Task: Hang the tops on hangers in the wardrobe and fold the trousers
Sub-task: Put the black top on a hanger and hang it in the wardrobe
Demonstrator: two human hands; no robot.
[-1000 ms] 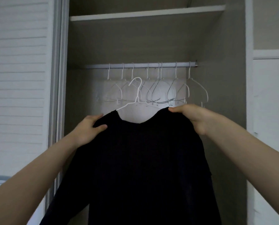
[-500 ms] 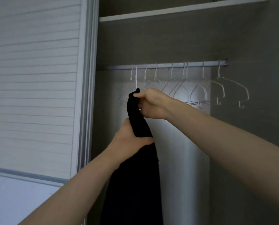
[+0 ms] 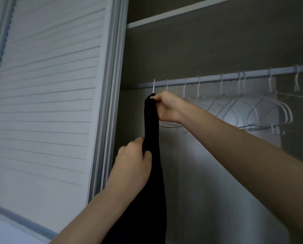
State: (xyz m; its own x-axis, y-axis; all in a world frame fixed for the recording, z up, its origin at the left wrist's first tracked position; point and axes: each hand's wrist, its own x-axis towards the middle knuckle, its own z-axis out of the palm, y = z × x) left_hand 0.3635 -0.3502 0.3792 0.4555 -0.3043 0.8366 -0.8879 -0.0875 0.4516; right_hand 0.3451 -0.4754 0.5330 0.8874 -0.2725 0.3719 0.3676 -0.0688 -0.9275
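No writing can be read. Left of the rail (image 3: 217,78) stands a white slatted door (image 3: 45,95). The left hand (image 3: 132,166) grips the black top (image 3: 152,173) below the rail; the right hand (image 3: 166,107) pinches its upper end beside white hangers (image 3: 249,111).

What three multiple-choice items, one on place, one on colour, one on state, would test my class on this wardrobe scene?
1. Where does the top hang?
A left end of the rail
B right end
C on the shelf

2. What colour is the top?
A white
B black
C red

3. What is the right hand doing?
A hanging idle
B pushing the door
C gripping the top's upper end

Key: 1 A, its hook meets the rail left of the empty hangers; 2 B, dark cloth; 3 C, fingers curl round it.
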